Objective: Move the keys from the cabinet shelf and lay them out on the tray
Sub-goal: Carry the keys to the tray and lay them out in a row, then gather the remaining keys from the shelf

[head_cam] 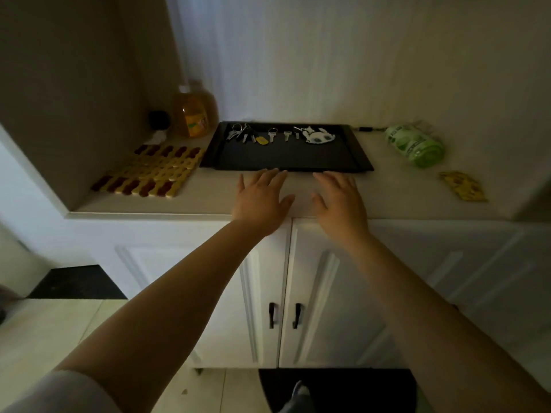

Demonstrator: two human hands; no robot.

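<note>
1. One white cabinet [328,293], two doors with two black handles [272,315], beige shelf top [208,201] set in a recess.
2. One black rectangular tray [286,156] on the shelf, centre, long side toward the person.
3. Two hands, both palm-down with fingers spread and straight, holding nothing. Left hand [262,201] and right hand [340,201] lie over the shelf just in front of the tray, fingertips at its near rim; contact with the rim can't be told.
4. One red-and-yellow woven mat [149,171], left of the tray.
5. One orange bottle [193,110] behind the mat, at the tray's back-left corner.
6. One green packet [414,146], right of the tray; one small yellow packet [462,186] nearer the shelf edge.
7. Keys [280,135] all on the tray, in a row along its far edge: one bunch on rings with a yellow tag at left, roughly three single silver keys mid-row (dim, count unsure), one white-and-black keychain charm [317,135] at right.
</note>
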